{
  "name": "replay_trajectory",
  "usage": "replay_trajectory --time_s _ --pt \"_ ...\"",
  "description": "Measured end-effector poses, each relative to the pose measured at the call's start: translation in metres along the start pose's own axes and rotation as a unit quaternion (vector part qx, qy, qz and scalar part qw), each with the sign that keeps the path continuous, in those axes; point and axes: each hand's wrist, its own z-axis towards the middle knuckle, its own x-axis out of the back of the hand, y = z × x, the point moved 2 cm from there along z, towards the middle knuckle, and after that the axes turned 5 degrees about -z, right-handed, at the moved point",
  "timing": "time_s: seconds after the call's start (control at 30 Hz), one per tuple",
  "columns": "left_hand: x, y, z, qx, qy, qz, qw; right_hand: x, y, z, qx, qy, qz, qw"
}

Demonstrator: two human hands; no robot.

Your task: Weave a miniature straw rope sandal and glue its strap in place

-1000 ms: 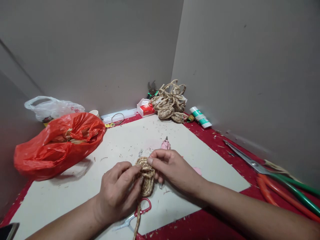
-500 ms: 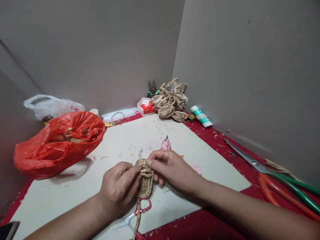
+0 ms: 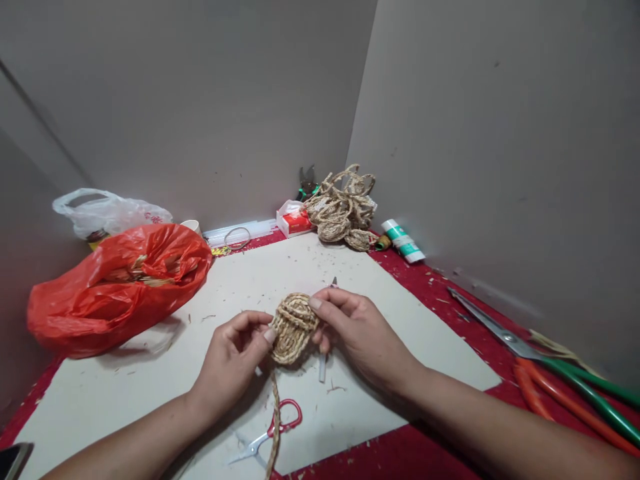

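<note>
1. The woven oval (image 3: 294,339) is held over the middle of the white board (image 3: 240,287), which lies on the red-covered table (image 3: 430,293).
2. It is straw-coloured, made of plaited cord wound in close, long rings; the surface looks knobbly and the outline rounded, slightly uneven.
3. Across its upper part, cords run side by side as a raised band, with coils showing above and below.
4. The oval leans, its top end turned towards the board's far right side.
5. From its lower left edge a cord tail (image 3: 275,413) runs to the board's near edge, crossing the small scissors (image 3: 259,443) lying there.
6. The left hand (image 3: 230,357): its grip pinches the oval's left edge, thumb on top.
7. The right hand (image 3: 367,333): its grip pinches the upper right edge between thumb and forefinger, other fingers curled below.
8. Beyond the board's far corner sits a heap of similar plaited cord (image 3: 345,213).
</note>
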Motion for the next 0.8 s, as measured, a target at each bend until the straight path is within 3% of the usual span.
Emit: replay_trajectory --time_s 0.13,0.23,0.33,0.43,0.57,0.63,0.7,0.8 --pt "-0.005 -0.001 0.003 0.105 -0.049 -0.123 0.986 0.001 0.002 0.002 0.006 -0.022 -0.004 1.000" --pt "-0.005 -0.001 0.005 0.116 -0.037 -0.163 0.979 0.002 0.001 0.003 0.003 -0.021 -0.027 0.999" --pt "-0.003 -0.002 0.006 0.103 -0.007 -0.177 0.979 0.004 0.000 0.001 0.017 0.043 -0.027 0.999" --pt "-0.002 -0.005 0.007 0.104 -0.004 -0.192 0.976 0.004 -0.001 -0.007 0.090 0.095 -0.078 0.988" --pt "-0.002 -0.009 0.007 0.115 -0.020 -0.230 0.966 0.000 0.000 -0.017 0.228 0.068 -0.229 0.944" --pt "-0.002 -0.010 0.007 0.114 -0.023 -0.252 0.961 -0.002 0.002 -0.018 0.251 0.054 -0.271 0.928" --pt "-0.002 -0.011 0.008 0.114 -0.020 -0.267 0.957 -0.004 0.003 -0.016 0.223 0.037 -0.279 0.933" --pt "-0.002 -0.012 0.008 0.119 -0.020 -0.283 0.951 -0.005 0.004 -0.012 0.115 0.004 -0.221 0.969"
